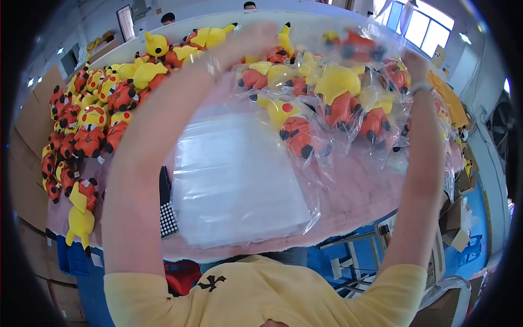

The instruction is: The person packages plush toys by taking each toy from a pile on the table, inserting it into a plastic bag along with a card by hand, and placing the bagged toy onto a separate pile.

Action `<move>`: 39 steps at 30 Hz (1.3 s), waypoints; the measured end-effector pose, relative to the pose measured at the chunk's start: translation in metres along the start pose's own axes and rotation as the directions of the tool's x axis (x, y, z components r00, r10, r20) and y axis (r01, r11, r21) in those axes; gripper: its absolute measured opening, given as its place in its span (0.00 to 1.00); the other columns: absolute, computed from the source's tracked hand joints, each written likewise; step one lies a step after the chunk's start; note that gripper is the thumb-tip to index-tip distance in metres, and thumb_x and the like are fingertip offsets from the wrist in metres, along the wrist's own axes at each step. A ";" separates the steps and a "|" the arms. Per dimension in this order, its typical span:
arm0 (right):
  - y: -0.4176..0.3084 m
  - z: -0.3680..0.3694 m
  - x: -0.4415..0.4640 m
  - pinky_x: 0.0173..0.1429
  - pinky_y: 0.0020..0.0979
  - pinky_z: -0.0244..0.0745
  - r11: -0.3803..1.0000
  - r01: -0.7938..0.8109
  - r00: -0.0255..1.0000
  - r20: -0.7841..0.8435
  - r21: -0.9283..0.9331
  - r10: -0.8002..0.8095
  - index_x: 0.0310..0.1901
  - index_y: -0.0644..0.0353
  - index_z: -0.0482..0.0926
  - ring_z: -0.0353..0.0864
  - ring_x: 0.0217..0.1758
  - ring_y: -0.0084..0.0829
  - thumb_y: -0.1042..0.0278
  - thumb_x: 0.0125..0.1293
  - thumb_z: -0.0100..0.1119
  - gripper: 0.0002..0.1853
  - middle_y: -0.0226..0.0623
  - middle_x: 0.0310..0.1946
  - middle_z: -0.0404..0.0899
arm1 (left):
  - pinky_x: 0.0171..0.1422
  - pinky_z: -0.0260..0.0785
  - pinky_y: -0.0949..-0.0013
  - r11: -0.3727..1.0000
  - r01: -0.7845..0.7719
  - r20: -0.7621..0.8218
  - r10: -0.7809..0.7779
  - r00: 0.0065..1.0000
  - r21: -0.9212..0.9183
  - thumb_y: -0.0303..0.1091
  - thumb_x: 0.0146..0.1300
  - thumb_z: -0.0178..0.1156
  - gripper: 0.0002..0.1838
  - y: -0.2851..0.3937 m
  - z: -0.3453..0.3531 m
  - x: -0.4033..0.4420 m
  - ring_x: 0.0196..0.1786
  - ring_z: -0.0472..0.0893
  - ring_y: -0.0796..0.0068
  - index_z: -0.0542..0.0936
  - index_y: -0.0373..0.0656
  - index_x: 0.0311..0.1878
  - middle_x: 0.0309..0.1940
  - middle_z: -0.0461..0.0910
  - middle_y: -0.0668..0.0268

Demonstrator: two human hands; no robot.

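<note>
A yellow and red plush toy [359,46] in a clear plastic bag [389,34] is smeared by motion at the far side of the table. My right hand [415,64] is closed at the bag's right edge. Stretched out over the far plush toys, my left hand [261,35] is too blurred to show its fingers. Below it, several bagged plush toys [297,131] lie together at the right. A stack of flat clear plastic bags [237,180] rests in front of my body.
Unbagged plush toys [90,131] are heaped along the table's left side. A dark, white-dotted object [168,218] sits beside the bag stack. Pink cloth [359,182] covers the table. Cardboard boxes [35,185] stand at the left, and other people's heads [168,18] show beyond the far edge.
</note>
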State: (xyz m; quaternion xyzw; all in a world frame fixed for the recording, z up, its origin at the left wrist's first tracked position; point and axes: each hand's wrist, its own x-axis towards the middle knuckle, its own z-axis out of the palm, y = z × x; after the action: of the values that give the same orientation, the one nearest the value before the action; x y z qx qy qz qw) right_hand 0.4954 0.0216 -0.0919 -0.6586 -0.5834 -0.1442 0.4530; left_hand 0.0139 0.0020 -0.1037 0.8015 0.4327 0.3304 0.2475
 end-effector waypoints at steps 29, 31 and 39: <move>-0.248 0.116 -0.478 0.66 0.46 0.58 0.789 0.345 0.808 0.266 0.509 -0.525 0.44 0.58 0.75 0.64 0.61 0.49 0.82 0.45 0.53 0.20 0.43 0.57 0.67 | 0.39 0.69 0.76 0.521 0.182 -0.445 -0.829 0.339 -0.834 0.33 0.61 0.57 0.18 -0.342 -0.081 -0.435 0.38 0.78 0.76 0.72 0.45 0.55 0.42 0.76 0.65; -0.243 0.113 -0.517 0.67 0.50 0.55 0.850 0.161 0.845 0.374 0.502 -0.381 0.44 0.57 0.75 0.63 0.61 0.49 0.82 0.45 0.53 0.20 0.43 0.56 0.67 | 0.39 0.68 0.74 0.564 0.110 -0.523 -0.811 0.263 -0.819 0.35 0.59 0.59 0.22 -0.383 -0.108 -0.421 0.39 0.77 0.74 0.70 0.46 0.57 0.43 0.74 0.65; -0.256 0.109 -0.579 0.70 0.56 0.45 0.952 0.253 0.871 0.389 0.172 -0.301 0.44 0.55 0.73 0.63 0.61 0.48 0.79 0.46 0.54 0.20 0.41 0.55 0.68 | 0.48 0.70 0.60 0.599 0.800 -0.999 0.035 0.007 0.027 0.45 0.49 0.64 0.26 -0.550 -0.222 -0.334 0.39 0.76 0.55 0.74 0.36 0.46 0.39 0.77 0.52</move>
State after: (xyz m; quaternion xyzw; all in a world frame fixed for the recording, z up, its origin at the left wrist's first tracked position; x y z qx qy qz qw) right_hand 0.0669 -0.2875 -0.4583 -0.5561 -0.7611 -0.0321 0.3323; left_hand -0.5790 0.0174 -0.4377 0.2439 0.7818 0.4997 -0.2820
